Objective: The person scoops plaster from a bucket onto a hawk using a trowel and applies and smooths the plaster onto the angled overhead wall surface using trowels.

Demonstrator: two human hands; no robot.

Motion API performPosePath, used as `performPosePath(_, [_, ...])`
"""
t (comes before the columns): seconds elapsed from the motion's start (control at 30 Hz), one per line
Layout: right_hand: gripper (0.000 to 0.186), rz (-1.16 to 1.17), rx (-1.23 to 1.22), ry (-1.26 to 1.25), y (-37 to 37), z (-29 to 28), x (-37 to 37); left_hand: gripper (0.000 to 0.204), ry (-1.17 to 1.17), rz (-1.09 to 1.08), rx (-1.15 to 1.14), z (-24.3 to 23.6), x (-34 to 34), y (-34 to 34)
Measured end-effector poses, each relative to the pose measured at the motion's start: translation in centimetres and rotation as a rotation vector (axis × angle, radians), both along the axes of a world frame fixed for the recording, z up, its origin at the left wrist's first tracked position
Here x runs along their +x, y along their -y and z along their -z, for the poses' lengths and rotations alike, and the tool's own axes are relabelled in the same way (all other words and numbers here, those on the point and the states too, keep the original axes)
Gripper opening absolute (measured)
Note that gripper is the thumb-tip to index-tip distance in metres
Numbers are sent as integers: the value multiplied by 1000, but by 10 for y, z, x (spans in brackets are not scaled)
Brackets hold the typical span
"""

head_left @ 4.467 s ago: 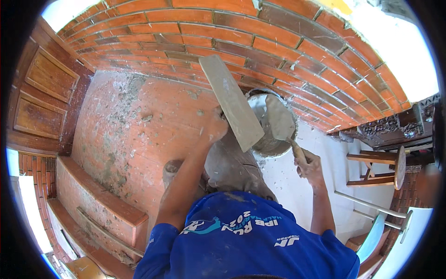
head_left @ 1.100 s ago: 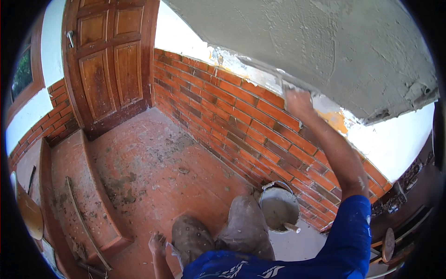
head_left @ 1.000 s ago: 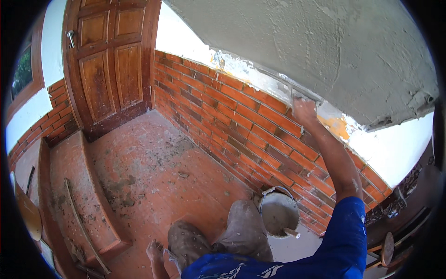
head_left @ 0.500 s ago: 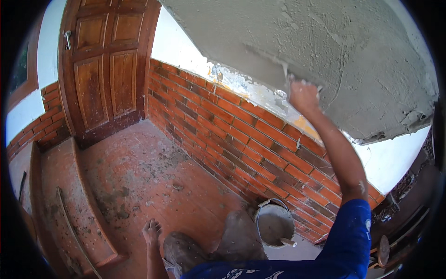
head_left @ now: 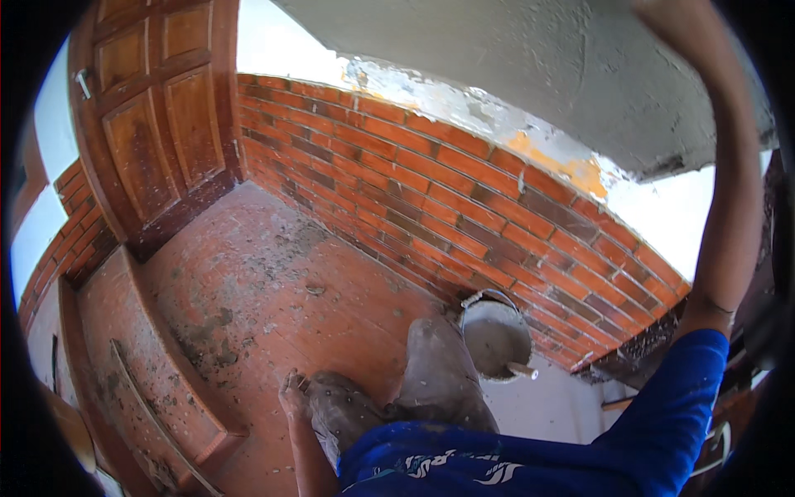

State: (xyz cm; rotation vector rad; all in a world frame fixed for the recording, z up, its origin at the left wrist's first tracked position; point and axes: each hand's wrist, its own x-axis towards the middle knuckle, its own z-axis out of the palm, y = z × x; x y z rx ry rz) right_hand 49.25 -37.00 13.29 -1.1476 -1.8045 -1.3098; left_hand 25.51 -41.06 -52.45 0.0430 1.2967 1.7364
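Wet grey plaster point(head_left: 530, 74) covers the upper part of the wall, its lower edge ragged. My right arm reaches up across its right side. Only part of my right hand point(head_left: 667, 18) shows at the top edge; its fingers and anything in them lie outside the picture. Low down, my left hand point(head_left: 294, 396) rests beside my left knee, fingers loosely bent and a little apart, with nothing seen in them. A bucket point(head_left: 495, 340) of grey mortar stands right of my right knee, close to the wall. A light-coloured handle point(head_left: 523, 370) sticks out over its near rim.
Below the plaster run a strip of chipped paint point(head_left: 464, 103) and red brick facing point(head_left: 414, 182). A panelled wooden door point(head_left: 149, 108) stands at the far left. Mortar crumbs dot the red floor point(head_left: 273, 286). A long thin strip point(head_left: 153, 414) lies on the steps at left.
My right hand has risen up and right, partly out of the picture; the trowel it held no longer shows. The view has shifted. My left hand stays by my knee.
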Motion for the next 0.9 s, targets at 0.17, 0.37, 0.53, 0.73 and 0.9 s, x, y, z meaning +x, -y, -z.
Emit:
performPosePath(0.17, [40, 247, -254, 60, -155, 94, 109, 31, -32, -94, -15, 31, -29, 36])
performPosePath(0.37, [43, 425, -479, 80, -258, 184, 245, 24, -69, -177, -124, 25, -48, 60])
performPosePath(0.53, [39, 452, -488, 186, -272, 165, 242, 17, -125, -138, -37, 70, -69, 79])
performPosePath(0.73, [45, 242, -443, 18, -160, 65, 121, 22, -63, -197, -78, 45, -33, 47])
performPosePath(0.9, [33, -64, 170, 96, -91, 2, 90, 28, -90, -154, -80, 29, -17, 20])
